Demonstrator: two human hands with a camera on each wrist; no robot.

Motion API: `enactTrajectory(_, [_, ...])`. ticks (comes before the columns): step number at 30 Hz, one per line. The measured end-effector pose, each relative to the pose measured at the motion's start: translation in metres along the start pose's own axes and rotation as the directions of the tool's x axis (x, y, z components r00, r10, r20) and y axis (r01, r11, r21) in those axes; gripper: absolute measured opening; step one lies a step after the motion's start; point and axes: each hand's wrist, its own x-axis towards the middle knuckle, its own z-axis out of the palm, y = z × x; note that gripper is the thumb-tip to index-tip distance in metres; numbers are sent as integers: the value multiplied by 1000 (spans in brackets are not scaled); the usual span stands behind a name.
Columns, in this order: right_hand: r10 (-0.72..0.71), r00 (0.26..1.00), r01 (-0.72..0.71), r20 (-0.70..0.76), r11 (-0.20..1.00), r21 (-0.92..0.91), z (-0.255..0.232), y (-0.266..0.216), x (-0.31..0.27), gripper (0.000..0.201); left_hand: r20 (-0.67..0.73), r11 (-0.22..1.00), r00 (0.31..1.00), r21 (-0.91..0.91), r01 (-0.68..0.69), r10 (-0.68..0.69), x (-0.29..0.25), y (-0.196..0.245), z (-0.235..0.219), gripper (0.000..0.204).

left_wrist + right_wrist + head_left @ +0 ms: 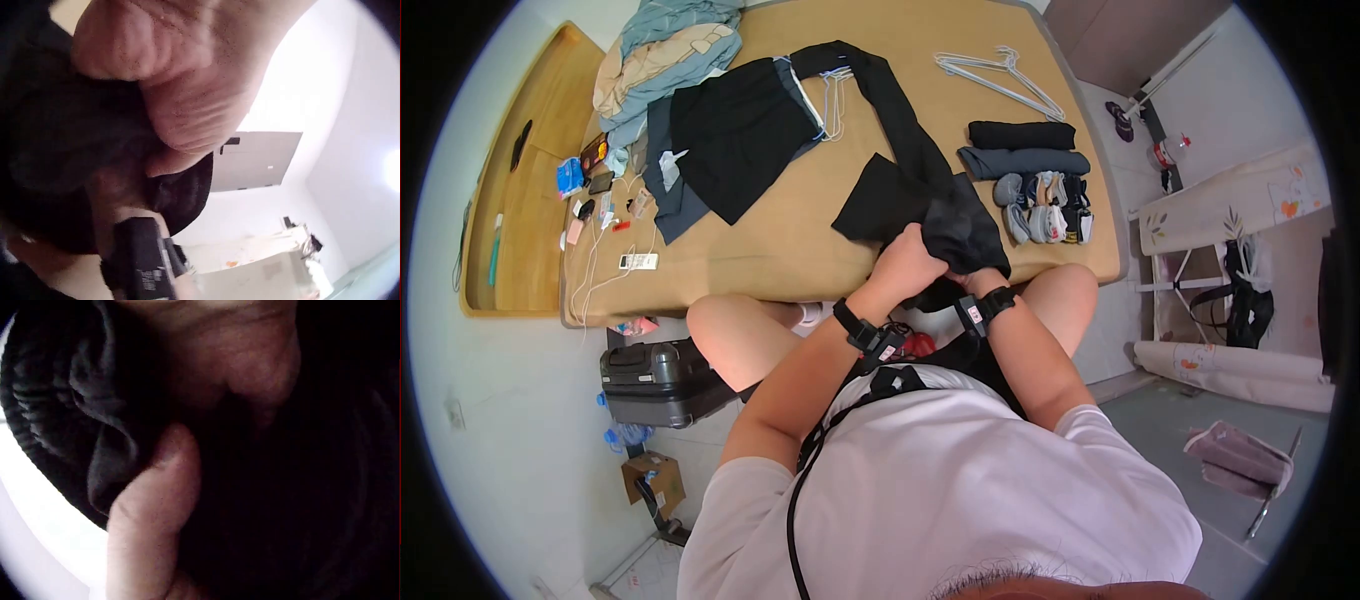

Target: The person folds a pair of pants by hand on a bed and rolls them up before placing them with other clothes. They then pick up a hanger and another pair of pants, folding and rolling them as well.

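Note:
A black garment [965, 235] lies over the bed's near edge, bunched up around both hands, with a long black piece stretching away to the upper left. The left hand [908, 268] grips the cloth with curled fingers; in the left wrist view this hand [181, 75] is close above the dark fabric [62, 125]. Partly inside the cloth, the right hand [980, 280] holds it from the other side. In the right wrist view a thumb [153, 506] presses on the gathered, elastic-looking edge [50, 412], and other fingers are hidden in dark fabric.
On the bed [800, 220] lie black trousers or shorts [740, 130], white hangers [1005, 80], rolled dark clothes [1025, 163], several paired socks [1040, 222] and a bunched blanket [665, 70]. Small items and cables are at the left. A suitcase [665, 380] stands on the floor.

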Motion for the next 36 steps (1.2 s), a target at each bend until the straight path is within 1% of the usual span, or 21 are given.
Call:
enactTrajectory(1, [92,995,-104,49,857,505,2,2,-4,49,-71,980,978,53,-191,194,9,-17,4,64])
enactTrajectory(2, [162,987,-151,-11,939,309,25,-36,-22,49,-129,921,914,118,-370,384,15,-28,7,65])
enactTrajectory(4, [216,972,-207,-89,973,101,29,-46,-31,49,-249,883,848,187,-431,467,12,-29,15,59])
enactTrajectory(5, [84,996,-90,-40,974,-206,14,-26,-26,48,-360,838,758,264,-477,544,12,-28,17,53])
enactTrajectory(7, [-29,998,49,50,873,-486,6,-14,-16,48,-360,908,839,57,-416,408,16,-28,18,53])
enactTrajectory(8, [51,992,-59,112,996,69,7,-10,-9,49,-326,933,907,-150,-328,266,15,-23,15,52])
enactTrajectory(10, [85,975,-192,206,784,590,2,-1,1,50,-280,908,933,-285,-307,227,11,-15,8,51])
enactTrajectory(13, [75,988,-115,139,943,312,-11,22,6,50,-171,825,975,-523,-213,144,8,-9,11,48])
enactTrajectory(15, [333,940,-200,-77,718,667,18,-16,-5,49,-110,770,989,-621,-146,98,6,-6,7,47])
enactTrajectory(18, [156,988,-145,-7,932,331,-21,23,4,54,139,942,979,-320,-97,148,3,-7,0,47])
enactTrajectory(20, [25,999,-26,21,998,58,-28,33,3,58,-216,830,801,160,-535,558,6,-16,8,48])
enactTrajectory(21, [77,997,-75,-30,994,82,-27,29,0,60,-215,829,801,159,-536,559,5,-13,7,48])
enactTrajectory(22, [129,988,-120,-81,987,110,-25,24,-4,62,-188,885,885,-120,-451,426,3,-10,7,48])
enactTrajectory(23, [2,999,-9,-33,980,-200,-25,24,-3,63,-120,866,948,-384,-319,296,-1,-6,5,49])
enactTrajectory(24, [-52,999,53,11,936,-348,-24,24,-1,64,-121,866,947,-384,-320,296,0,-6,8,49])
enactTrajectory(26, [-134,990,135,37,867,-480,-33,40,3,63,-147,651,966,-717,-252,212,3,-7,18,47])
enactTrajectory(30, [-173,977,212,126,860,-465,-77,108,19,54,-40,487,977,-862,-141,211,-1,-4,13,47])
enactTrajectory(31, [-177,971,233,162,857,-459,-75,108,19,51,108,446,976,-895,12,189,-2,-2,4,45])
enactTrajectory(32, [36,995,-36,-90,999,-1,-45,78,11,48,255,401,951,-901,168,174,-3,-3,-3,43])
enactTrajectory(34, [336,919,-196,-207,843,501,11,16,0,46,318,427,931,-878,217,180,9,-15,-8,39])
enactTrajectory(36, [338,940,-278,45,686,672,46,-24,-7,37,412,218,909,-894,392,55,15,-21,-15,46])
